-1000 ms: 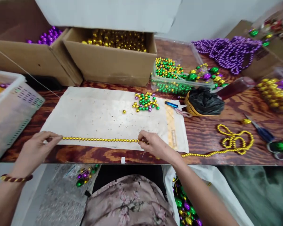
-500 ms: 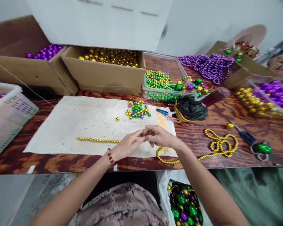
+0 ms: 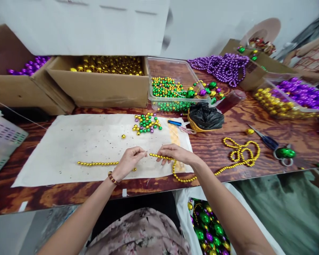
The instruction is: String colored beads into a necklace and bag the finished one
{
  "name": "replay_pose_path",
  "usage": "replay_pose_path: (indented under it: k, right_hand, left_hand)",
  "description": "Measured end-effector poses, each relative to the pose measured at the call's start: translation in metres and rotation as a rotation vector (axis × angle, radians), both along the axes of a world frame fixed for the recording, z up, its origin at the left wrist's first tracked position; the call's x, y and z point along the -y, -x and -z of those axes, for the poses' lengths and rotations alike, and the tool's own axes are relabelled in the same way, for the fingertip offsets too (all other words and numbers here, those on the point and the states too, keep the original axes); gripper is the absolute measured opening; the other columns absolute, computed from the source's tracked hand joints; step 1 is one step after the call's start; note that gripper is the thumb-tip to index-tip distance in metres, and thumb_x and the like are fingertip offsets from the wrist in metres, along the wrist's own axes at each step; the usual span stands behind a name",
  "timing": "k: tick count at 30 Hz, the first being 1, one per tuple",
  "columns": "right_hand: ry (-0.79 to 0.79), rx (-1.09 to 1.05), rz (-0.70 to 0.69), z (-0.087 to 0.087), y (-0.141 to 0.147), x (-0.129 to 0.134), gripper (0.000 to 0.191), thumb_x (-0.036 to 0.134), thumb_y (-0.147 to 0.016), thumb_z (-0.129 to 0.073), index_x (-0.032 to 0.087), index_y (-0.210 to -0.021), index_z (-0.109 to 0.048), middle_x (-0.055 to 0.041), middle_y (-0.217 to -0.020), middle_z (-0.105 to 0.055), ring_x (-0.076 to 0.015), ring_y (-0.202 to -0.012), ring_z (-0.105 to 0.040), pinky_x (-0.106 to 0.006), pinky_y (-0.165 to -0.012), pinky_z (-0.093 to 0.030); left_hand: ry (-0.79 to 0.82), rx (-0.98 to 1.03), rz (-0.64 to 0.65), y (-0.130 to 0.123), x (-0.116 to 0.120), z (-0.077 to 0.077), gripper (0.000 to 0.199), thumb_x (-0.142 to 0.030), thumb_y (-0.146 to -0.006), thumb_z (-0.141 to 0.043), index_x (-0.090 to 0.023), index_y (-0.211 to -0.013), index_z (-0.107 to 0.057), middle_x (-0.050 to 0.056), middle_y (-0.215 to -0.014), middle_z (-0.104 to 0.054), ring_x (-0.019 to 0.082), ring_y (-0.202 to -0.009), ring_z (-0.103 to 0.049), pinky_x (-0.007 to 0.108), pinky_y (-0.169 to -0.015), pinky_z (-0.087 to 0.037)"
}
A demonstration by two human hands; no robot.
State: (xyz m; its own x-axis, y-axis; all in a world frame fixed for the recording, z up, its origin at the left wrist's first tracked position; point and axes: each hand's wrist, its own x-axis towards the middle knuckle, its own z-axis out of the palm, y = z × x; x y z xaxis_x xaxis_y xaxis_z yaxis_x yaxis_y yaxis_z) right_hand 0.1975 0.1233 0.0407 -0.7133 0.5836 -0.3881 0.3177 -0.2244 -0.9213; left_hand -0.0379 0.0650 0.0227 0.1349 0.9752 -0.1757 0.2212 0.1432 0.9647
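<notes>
Over the white cloth (image 3: 69, 141), my right hand (image 3: 175, 153) holds a gold bead strand (image 3: 184, 180), whose end sticks out to the left past the fingers. Facing that end, my left hand (image 3: 131, 159) pinches thumb and forefinger together; what is between them is too small to make out. A shorter gold bead strand (image 3: 97, 163) lies on the cloth and passes behind my left hand. Just beyond the hands sits a pile of small green, gold and purple beads (image 3: 147, 124), with one loose gold bead (image 3: 123, 136) left of it.
Cardboard boxes of purple beads (image 3: 33, 65) and gold beads (image 3: 111, 65) stand at the back, beside a clear plastic tray (image 3: 151, 95). To the right are a black plastic bag (image 3: 206, 117) in a yellow basket, scissors (image 3: 268, 141) and a green ornament (image 3: 285, 152). Another person's arm (image 3: 291, 56) shows far right.
My hands were together and have moved apart, the left one leftward. The end of the gold strand now shows beyond my right fingers. The whole view has shifted slightly.
</notes>
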Motion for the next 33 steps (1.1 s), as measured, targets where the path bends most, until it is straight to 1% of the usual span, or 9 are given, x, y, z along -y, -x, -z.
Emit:
replay_pose_path:
  k: [3,6,11,16,19,22,24,27,33]
  right_hand:
    - [0.004,0.003,0.022,0.004,-0.001,-0.001,0.043,0.058,-0.085,-0.063,0.015,-0.090,-0.065,-0.0082,-0.096,-0.074,-0.0166,-0.075,-0.071,-0.024,-0.060,-0.048]
    - [0.012,0.009,0.038,0.007,-0.003,-0.001,0.036,0.049,-0.080,-0.070,0.016,-0.092,-0.065,-0.0071,-0.094,-0.074,-0.0164,-0.076,-0.069,-0.023,-0.059,-0.045]
    - [0.012,-0.018,0.118,0.016,-0.001,0.002,0.032,0.031,-0.067,-0.079,0.016,-0.092,-0.065,0.0018,-0.072,-0.066,-0.0119,-0.063,-0.057,-0.023,-0.058,-0.039]
    - [-0.173,-0.040,0.228,0.023,0.009,0.010,0.022,0.029,-0.071,-0.071,0.017,-0.088,-0.064,0.0045,-0.068,-0.058,-0.0109,-0.062,-0.049,-0.024,-0.058,-0.036]
    - [-0.333,0.003,0.267,0.022,0.015,0.018,0.020,0.026,-0.077,-0.064,0.018,-0.096,-0.063,0.0038,-0.072,-0.059,-0.0120,-0.064,-0.050,-0.024,-0.059,-0.036]
    - [-0.510,0.095,0.230,0.015,0.020,0.026,0.023,0.022,-0.084,-0.059,0.019,-0.107,-0.061,0.0026,-0.076,-0.063,-0.0133,-0.068,-0.055,-0.024,-0.062,-0.037]
    - [-0.610,0.159,0.188,0.010,0.023,0.030,0.027,0.017,-0.087,-0.057,0.020,-0.113,-0.059,0.0011,-0.081,-0.067,-0.0145,-0.071,-0.059,-0.025,-0.065,-0.039]
    - [-0.730,0.254,0.112,0.006,0.026,0.033,0.036,0.012,-0.087,-0.056,0.021,-0.122,-0.054,-0.0007,-0.087,-0.071,-0.0163,-0.074,-0.063,-0.025,-0.068,-0.041]
    - [-0.880,0.450,0.004,-0.001,0.032,0.036,0.043,0.011,-0.090,-0.056,0.018,-0.131,-0.048,-0.0062,-0.098,-0.075,-0.0210,-0.085,-0.070,-0.027,-0.071,-0.043]
  left_hand:
    - [0.020,0.027,-0.041,0.002,0.001,0.002,0.031,-0.048,-0.080,-0.063,-0.017,-0.074,-0.067,-0.002,-0.056,-0.047,0.009,-0.049,-0.029,0.025,-0.047,-0.023]
    - [0.054,0.055,-0.111,0.004,0.002,0.003,0.032,-0.047,-0.079,-0.064,-0.016,-0.075,-0.066,-0.006,-0.049,-0.036,0.008,-0.046,-0.023,0.024,-0.044,-0.018]
    - [0.092,0.103,-0.193,0.006,0.002,0.005,0.035,-0.050,-0.076,-0.066,-0.015,-0.076,-0.065,-0.009,-0.046,-0.026,0.007,-0.044,-0.019,0.024,-0.045,-0.016]
    - [0.083,0.053,-0.219,0.013,0.005,0.015,0.035,-0.050,-0.076,-0.065,-0.015,-0.076,-0.067,-0.007,-0.049,-0.032,0.009,-0.046,-0.023,0.024,-0.048,-0.020]
    - [0.010,-0.059,-0.232,0.014,0.009,0.016,0.033,-0.047,-0.078,-0.063,-0.015,-0.085,-0.068,-0.006,-0.055,-0.033,0.010,-0.051,-0.029,0.024,-0.051,-0.025]
    - [-0.093,-0.146,-0.176,0.007,0.016,0.007,0.034,-0.043,-0.085,-0.058,-0.018,-0.106,-0.069,-0.006,-0.060,-0.031,0.011,-0.056,-0.032,0.024,-0.055,-0.028]
    - [-0.123,-0.153,-0.108,0.000,0.018,0.000,0.034,-0.041,-0.089,-0.055,-0.020,-0.112,-0.069,-0.006,-0.060,-0.032,0.012,-0.056,-0.033,0.024,-0.056,-0.028]
    - [-0.137,-0.138,-0.029,-0.012,0.018,-0.006,0.031,-0.038,-0.090,-0.054,-0.019,-0.108,-0.072,-0.005,-0.058,-0.037,0.012,-0.056,-0.034,0.025,-0.056,-0.028]
    - [-0.146,-0.206,0.090,-0.021,0.014,-0.005,0.023,-0.033,-0.090,-0.053,-0.019,-0.090,-0.071,-0.004,-0.061,-0.053,0.011,-0.056,-0.042,0.025,-0.057,-0.030]
